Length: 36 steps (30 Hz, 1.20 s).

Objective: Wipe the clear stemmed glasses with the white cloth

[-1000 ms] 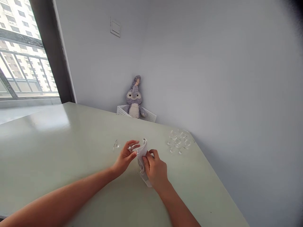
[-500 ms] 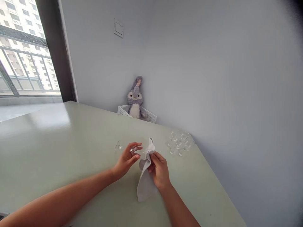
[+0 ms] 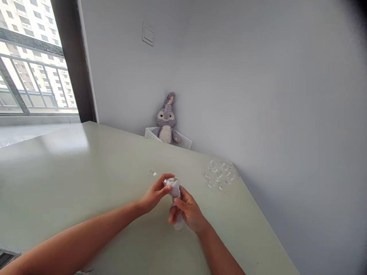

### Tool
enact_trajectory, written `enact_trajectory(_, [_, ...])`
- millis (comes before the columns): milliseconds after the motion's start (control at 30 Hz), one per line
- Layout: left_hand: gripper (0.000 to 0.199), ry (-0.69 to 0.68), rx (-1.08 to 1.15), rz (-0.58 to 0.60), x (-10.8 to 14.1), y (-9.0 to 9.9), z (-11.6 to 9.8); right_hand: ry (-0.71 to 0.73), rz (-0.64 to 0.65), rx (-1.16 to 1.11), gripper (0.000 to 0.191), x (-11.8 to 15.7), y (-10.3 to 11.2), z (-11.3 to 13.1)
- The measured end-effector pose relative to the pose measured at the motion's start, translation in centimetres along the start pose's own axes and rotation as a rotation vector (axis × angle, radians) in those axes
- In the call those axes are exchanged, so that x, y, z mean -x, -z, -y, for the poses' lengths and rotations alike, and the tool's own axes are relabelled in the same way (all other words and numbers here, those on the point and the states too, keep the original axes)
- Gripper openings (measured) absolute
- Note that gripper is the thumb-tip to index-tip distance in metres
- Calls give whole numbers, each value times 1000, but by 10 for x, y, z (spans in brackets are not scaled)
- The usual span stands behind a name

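My left hand (image 3: 156, 194) is closed around a small clear stemmed glass (image 3: 153, 173), which lies tilted on its side in the air. Its foot appears to stick out past my fingers on the left, and its bowl faces right. A light grey cloth (image 3: 173, 187) fills the bowl. Pressed to the bowl's mouth, my right hand (image 3: 189, 210) grips the cloth between thumb and fingers. The loose end of the cloth hangs below that hand. My fingers hide the stem in part.
A cluster of clear glasses (image 3: 219, 173) stands near the right edge of the pale green table (image 3: 120, 168). At the far edge, a plush toy (image 3: 165, 118) sits in a white perforated basket (image 3: 183, 142) against the wall. A window is at the left.
The cloth, earlier held up bunched beside the glass, is now pushed inside the bowl. My right hand has turned and closed in on the rim. The glass has tilted slightly.
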<state>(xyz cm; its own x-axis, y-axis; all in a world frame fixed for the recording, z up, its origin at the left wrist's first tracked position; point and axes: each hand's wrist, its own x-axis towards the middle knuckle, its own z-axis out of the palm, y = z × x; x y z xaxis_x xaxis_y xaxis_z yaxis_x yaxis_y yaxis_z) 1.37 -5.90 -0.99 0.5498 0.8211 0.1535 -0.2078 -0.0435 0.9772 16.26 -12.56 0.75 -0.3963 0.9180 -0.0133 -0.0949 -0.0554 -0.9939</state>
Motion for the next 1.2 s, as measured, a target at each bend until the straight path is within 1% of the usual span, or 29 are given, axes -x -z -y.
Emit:
enact_trajectory(67, [41,2,14,15,-2,2,-1,-19,19,173,54,0,0,-1])
enact_trajectory(133, [40,23,1,32,-4,5,-2,11,-25,502,52,0,1,-4])
enact_trajectory(233, [41,97,-40,53,-7,7,-1,185,-145,1039,46,-5,6,-15])
enact_trajectory(267, [41,117,-45,67,-8,8,0,246,-175,1158,42,-6,8,-20])
enact_trajectory(300, [42,126,-50,82,-8,8,1,294,-200,1230,37,-8,9,-25])
enact_trajectory(333, [42,121,-63,92,-8,7,2,332,-226,1255,32,-9,10,-29])
enact_trajectory(367, [42,101,-88,99,-8,7,3,353,-249,1231,28,-10,11,-32])
enact_trajectory(400, [43,71,-130,107,-7,7,4,347,-270,1151,25,-11,11,-35])
enact_trajectory(433, [43,36,-190,120,-6,7,5,310,-294,1016,25,-12,11,-36])
enact_trajectory(500, [44,-60,-386,149,-4,9,7,162,-355,622,29,-14,11,-36])
enact_trajectory(533, [44,-130,-525,144,-3,11,8,83,-398,400,32,-14,11,-35])
enact_trajectory(567, [43,-221,-686,119,-3,13,8,19,-452,187,34,-16,13,-33])
enact_trajectory(633, [37,-445,-1019,16,-4,19,6,-49,-557,-162,37,-17,17,-28])
enact_trajectory(700, [34,-652,-1269,-64,-7,23,3,-83,-607,-394,38,-18,23,-24])
enact_trajectory(733, [36,-716,-1351,-67,-9,25,2,-105,-608,-473,38,-18,25,-23])
enact_trajectory(800, [38,-766,-1443,-36,-11,27,0,-147,-576,-566,35,-18,26,-22])
enact_trajectory(900, [35,-706,-1430,43,-14,27,-3,-168,-497,-577,32,-17,20,-22])
enact_trajectory(967, [32,-633,-1349,90,-14,28,-5,-133,-423,-483,33,-14,15,-19])
enact_trajectory(1033, [29,-555,-1232,101,-15,30,-7,-72,-348,-268,33,-10,11,-12])
enact_trajectory(1133, [29,-422,-1040,105,-15,30,-9,25,-265,182,29,-1,11,1])
enact_trajectory(1167, [29,-368,-980,132,-14,30,-10,44,-240,298,28,3,13,6])
enact_trajectory(1200, [31,-296,-916,186,-13,29,-11,50,-211,369,26,6,15,11])
